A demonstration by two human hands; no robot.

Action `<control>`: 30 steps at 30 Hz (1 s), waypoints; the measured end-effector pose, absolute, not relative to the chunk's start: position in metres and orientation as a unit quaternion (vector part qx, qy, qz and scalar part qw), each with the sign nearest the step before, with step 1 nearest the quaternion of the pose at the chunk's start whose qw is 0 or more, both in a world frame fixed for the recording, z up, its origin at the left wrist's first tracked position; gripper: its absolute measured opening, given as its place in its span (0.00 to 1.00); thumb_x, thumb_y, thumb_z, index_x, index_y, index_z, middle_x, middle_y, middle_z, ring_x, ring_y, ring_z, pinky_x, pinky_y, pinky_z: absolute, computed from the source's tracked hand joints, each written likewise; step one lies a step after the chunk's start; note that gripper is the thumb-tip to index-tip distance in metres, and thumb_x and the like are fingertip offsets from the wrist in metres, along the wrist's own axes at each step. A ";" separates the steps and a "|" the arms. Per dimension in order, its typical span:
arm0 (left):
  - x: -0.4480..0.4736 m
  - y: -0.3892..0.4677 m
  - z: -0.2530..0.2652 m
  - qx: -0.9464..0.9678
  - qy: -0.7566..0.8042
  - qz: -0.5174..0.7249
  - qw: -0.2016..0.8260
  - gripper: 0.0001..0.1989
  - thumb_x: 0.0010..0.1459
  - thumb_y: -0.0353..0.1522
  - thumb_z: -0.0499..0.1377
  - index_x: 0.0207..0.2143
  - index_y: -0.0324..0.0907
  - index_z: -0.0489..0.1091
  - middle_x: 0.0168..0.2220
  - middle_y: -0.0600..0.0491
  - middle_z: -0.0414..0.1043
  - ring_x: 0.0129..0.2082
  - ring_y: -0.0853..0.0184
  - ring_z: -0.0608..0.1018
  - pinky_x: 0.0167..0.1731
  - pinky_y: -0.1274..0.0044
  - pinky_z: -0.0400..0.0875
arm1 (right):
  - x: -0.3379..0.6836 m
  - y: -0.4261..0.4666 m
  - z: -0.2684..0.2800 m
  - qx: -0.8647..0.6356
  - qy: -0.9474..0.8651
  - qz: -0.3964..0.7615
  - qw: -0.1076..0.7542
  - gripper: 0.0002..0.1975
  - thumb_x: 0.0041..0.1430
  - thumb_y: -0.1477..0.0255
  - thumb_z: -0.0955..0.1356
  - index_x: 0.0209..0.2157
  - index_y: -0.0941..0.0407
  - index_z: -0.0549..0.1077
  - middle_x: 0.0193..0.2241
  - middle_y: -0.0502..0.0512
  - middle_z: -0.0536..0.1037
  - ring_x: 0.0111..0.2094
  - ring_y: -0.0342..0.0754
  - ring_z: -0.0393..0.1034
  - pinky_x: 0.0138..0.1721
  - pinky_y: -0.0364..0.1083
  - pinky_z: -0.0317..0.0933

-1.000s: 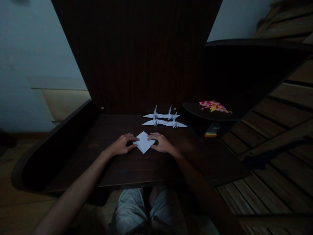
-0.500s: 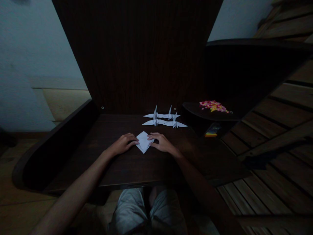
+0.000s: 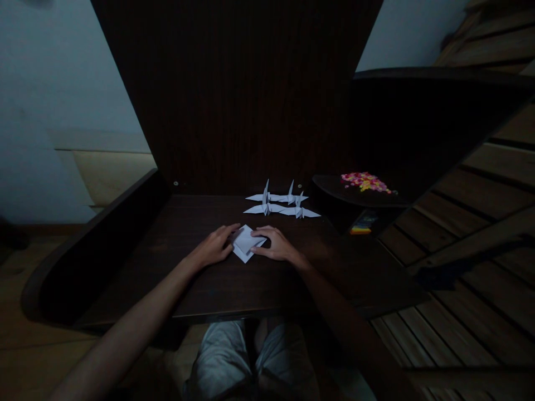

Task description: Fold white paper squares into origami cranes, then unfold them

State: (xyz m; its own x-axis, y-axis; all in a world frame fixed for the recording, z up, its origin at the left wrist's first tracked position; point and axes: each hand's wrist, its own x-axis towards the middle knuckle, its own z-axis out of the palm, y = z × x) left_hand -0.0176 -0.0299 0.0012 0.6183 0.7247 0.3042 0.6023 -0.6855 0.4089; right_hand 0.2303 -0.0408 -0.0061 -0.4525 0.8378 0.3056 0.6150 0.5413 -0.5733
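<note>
A small white sheet of folded paper [image 3: 244, 245] lies on the dark desk in front of me, set like a diamond with one corner toward me. A flap of it stands partly raised. My left hand [image 3: 218, 244] is closed at the paper's left corner, fingers at its upper left edge. On the other side, my right hand [image 3: 276, 244] pinches the raised layer between thumb and fingers. Just beyond the paper stand several white origami cranes [image 3: 276, 208] in two rows, wings spread and touching or nearly so.
A low dark shelf [image 3: 334, 186] at the right carries a heap of small pink, red and yellow pieces [image 3: 363, 181]. Under it sits a small yellow-and-orange item [image 3: 360, 230]. A raised side panel [image 3: 96, 245] bounds the desk [image 3: 142, 284] on the left, a tall dark board [image 3: 238, 100] at the back.
The paper's upper layer has lifted and shifted right with my right fingers. My left hand's fingers have moved up along the left edge. The cranes have stayed put.
</note>
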 end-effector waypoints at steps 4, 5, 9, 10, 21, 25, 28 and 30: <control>-0.012 -0.031 0.000 0.879 0.393 0.231 0.142 0.30 0.54 0.33 0.55 0.60 0.40 0.55 0.54 0.44 0.67 0.52 0.58 0.70 0.53 0.65 0.63 | 0.228 -0.043 -0.004 -0.429 -0.837 0.183 0.287 0.25 0.48 0.59 0.73 0.47 0.55 0.74 0.47 0.60 0.75 0.51 0.53 0.67 0.52 0.51 0.58; -0.011 -0.030 -0.001 0.877 0.395 0.233 0.146 0.30 0.55 0.33 0.55 0.60 0.40 0.55 0.53 0.44 0.67 0.52 0.58 0.70 0.54 0.64 0.62 | 0.227 -0.043 -0.003 -0.429 -0.837 0.183 0.287 0.26 0.47 0.59 0.73 0.47 0.55 0.74 0.47 0.60 0.75 0.50 0.53 0.68 0.52 0.51 0.59; -0.010 -0.027 -0.003 0.865 0.410 0.243 0.156 0.26 0.56 0.32 0.53 0.58 0.41 0.58 0.48 0.47 0.72 0.51 0.59 0.71 0.53 0.64 0.62 | 0.221 -0.041 -0.006 -0.442 -0.828 0.178 0.297 0.23 0.48 0.63 0.74 0.46 0.55 0.74 0.43 0.57 0.77 0.44 0.50 0.70 0.48 0.49 0.60; -0.009 -0.027 -0.004 0.860 0.415 0.250 0.157 0.24 0.57 0.32 0.53 0.57 0.41 0.59 0.47 0.48 0.73 0.50 0.59 0.71 0.53 0.65 0.63 | 0.219 -0.040 -0.007 -0.449 -0.822 0.173 0.304 0.20 0.50 0.65 0.73 0.45 0.56 0.74 0.42 0.57 0.77 0.44 0.50 0.70 0.48 0.49 0.60; -0.006 -0.035 0.007 0.848 0.438 0.236 0.182 0.28 0.52 0.38 0.57 0.55 0.40 0.62 0.44 0.46 0.72 0.47 0.55 0.71 0.52 0.62 0.60 | 0.208 -0.036 -0.007 -0.564 -0.728 0.167 0.353 0.10 0.51 0.70 0.71 0.37 0.54 0.75 0.35 0.54 0.78 0.39 0.50 0.70 0.44 0.49 0.60; -0.015 -0.033 0.012 0.865 0.393 0.213 0.227 0.32 0.51 0.37 0.56 0.59 0.42 0.57 0.47 0.47 0.73 0.50 0.52 0.69 0.53 0.58 0.56 | 0.214 -0.032 -0.008 -0.580 -0.710 0.200 0.346 0.12 0.49 0.68 0.71 0.37 0.55 0.74 0.35 0.53 0.78 0.37 0.50 0.70 0.42 0.48 0.61; -0.018 -0.028 0.009 0.845 0.402 0.229 0.268 0.31 0.53 0.37 0.55 0.60 0.43 0.55 0.49 0.47 0.73 0.52 0.53 0.70 0.55 0.57 0.54 | 0.216 -0.030 -0.009 -0.578 -0.705 0.217 0.348 0.13 0.49 0.68 0.71 0.38 0.55 0.74 0.36 0.52 0.78 0.37 0.50 0.70 0.41 0.48 0.62; -0.019 -0.024 0.004 0.830 0.410 0.250 0.285 0.30 0.55 0.38 0.56 0.59 0.44 0.55 0.53 0.45 0.69 0.51 0.55 0.72 0.55 0.57 0.53 | 0.217 -0.030 -0.009 -0.581 -0.703 0.216 0.348 0.13 0.49 0.68 0.70 0.38 0.55 0.73 0.36 0.52 0.78 0.37 0.50 0.71 0.41 0.48 0.62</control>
State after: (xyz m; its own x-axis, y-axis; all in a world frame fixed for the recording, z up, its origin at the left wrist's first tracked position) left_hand -0.0186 -0.0241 0.0044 0.5391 0.8228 0.1801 0.5382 -0.5010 0.6778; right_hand 0.2167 -0.0300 -0.0091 -0.0822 0.9677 0.2385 0.6676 0.2311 -0.7078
